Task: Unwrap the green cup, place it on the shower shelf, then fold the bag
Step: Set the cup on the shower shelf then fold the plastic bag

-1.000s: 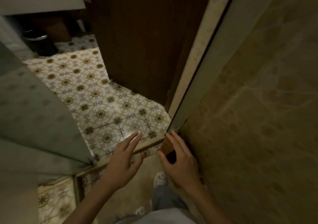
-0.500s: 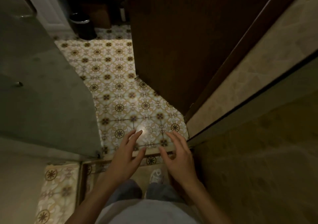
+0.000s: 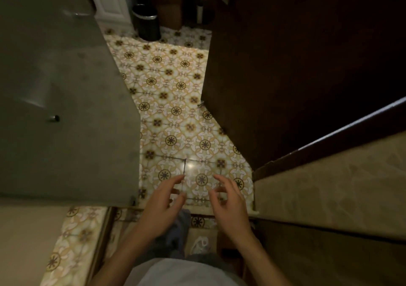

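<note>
Neither the green cup, the bag nor the shower shelf appears in the head view. My left hand [image 3: 161,204] and my right hand [image 3: 230,204] are held out side by side over the raised threshold [image 3: 197,210], palms down. Both are empty, with fingers apart and slightly curled. They do not touch each other or anything else. My legs and one white shoe [image 3: 198,244] show below them.
A patterned tile floor [image 3: 173,101] runs ahead. A frosted glass shower door [image 3: 61,101] stands on the left and a dark wooden door [image 3: 296,61] on the right, with a beige tiled wall [image 3: 329,193] beside it. A black bin [image 3: 147,22] stands at the far end.
The view has swung forward along the bathroom floor. My right hand has come off the wall corner, and both hands now hover with fingers more curled.
</note>
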